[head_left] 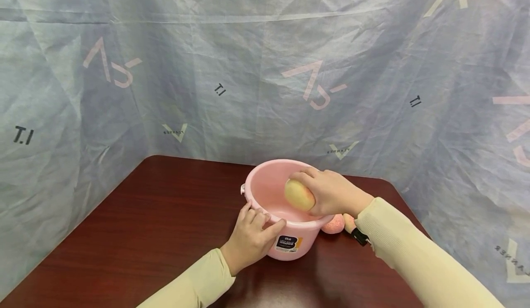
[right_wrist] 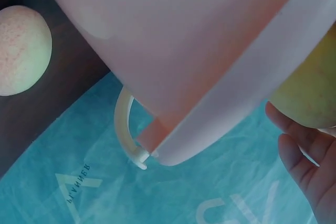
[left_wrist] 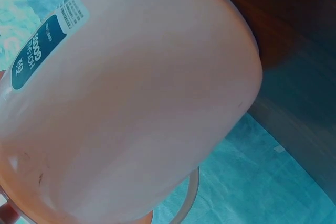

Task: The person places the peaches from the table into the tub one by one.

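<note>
A pink plastic bucket [head_left: 290, 243] stands upright on the table, a dark label on its side. My left hand [head_left: 253, 236] grips its near-left rim, fingers over the edge. My right hand [head_left: 331, 192] holds a yellow peach [head_left: 299, 195] with a reddish blush over the bucket's mouth. In the right wrist view, the peach is cut off at the right edge, with fingertips [right_wrist: 286, 116] against its underside. The left wrist view is mostly filled by the bucket's wall [left_wrist: 157, 87], with little of the left hand showing.
A pink-speckled peach [head_left: 333, 225] and a second, partly covered fruit [head_left: 349, 223] lie right of the bucket, near the right wrist. The white bucket handle [right_wrist: 123, 124] hangs on the far side. The dark red table [head_left: 165, 216] ends near a grey-blue printed cloth [head_left: 256, 69].
</note>
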The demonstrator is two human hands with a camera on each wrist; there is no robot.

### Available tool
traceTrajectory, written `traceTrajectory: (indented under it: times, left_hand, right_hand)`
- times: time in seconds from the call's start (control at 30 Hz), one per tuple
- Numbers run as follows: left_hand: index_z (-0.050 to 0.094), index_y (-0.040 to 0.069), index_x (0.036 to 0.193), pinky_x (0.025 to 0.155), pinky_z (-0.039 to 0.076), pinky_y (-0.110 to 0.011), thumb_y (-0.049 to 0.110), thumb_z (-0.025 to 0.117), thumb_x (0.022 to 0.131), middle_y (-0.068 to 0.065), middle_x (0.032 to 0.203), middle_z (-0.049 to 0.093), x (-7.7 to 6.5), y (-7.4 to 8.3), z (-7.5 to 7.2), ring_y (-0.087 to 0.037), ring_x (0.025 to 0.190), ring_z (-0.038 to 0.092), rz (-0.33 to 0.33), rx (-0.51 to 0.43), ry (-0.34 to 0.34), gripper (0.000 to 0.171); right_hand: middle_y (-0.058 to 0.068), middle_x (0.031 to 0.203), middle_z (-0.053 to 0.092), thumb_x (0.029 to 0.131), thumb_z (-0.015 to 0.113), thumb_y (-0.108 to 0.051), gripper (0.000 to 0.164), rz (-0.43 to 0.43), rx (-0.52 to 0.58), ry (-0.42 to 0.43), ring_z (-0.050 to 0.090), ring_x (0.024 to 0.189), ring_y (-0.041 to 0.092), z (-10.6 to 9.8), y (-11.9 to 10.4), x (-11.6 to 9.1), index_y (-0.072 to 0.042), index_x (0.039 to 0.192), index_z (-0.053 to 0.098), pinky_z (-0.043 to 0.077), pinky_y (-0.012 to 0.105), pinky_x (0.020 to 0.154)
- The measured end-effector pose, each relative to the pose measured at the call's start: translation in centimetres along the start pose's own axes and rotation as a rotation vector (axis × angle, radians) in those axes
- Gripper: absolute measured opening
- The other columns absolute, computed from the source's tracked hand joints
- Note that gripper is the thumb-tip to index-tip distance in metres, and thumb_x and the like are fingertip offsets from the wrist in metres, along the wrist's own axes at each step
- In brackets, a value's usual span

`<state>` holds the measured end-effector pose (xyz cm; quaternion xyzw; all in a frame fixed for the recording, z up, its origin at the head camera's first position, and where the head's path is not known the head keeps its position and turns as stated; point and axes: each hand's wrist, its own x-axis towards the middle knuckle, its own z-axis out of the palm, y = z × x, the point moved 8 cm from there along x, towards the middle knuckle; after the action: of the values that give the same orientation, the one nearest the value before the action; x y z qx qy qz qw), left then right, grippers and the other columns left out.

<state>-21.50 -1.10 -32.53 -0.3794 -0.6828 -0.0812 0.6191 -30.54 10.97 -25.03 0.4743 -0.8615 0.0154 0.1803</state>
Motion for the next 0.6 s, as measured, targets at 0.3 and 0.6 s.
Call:
traceTrajectory:
  times: [0.3,0.6]
  left_hand:
    - [0.068,0.019,0.097,0.076,0.047,-0.054,0.016,0.047,0.092,-0.004,0.077,0.048,0.0,0.0,0.1,-0.025,0.069,0.047,0.001,0.002,-0.002,0.022]
    - [0.068,0.019,0.098,0.078,0.047,-0.054,0.017,0.047,0.092,-0.004,0.077,0.048,-0.1,0.1,0.2,-0.024,0.070,0.047,-0.007,-0.009,-0.023,0.022]
  right_hand:
    - [0.006,0.106,0.059,0.057,0.083,-0.023,0.069,-0.097,-0.065,-0.051,0.059,0.090,0.022,0.1,-1.1,1.2,-0.011,0.120,0.057,0.050,0.040,0.066]
    - [0.006,0.100,0.059,0.058,0.079,-0.013,0.063,-0.151,-0.076,-0.061,0.059,0.089,0.023,0.5,-1.6,1.2,-0.011,0.118,0.059,0.051,0.039,0.076]
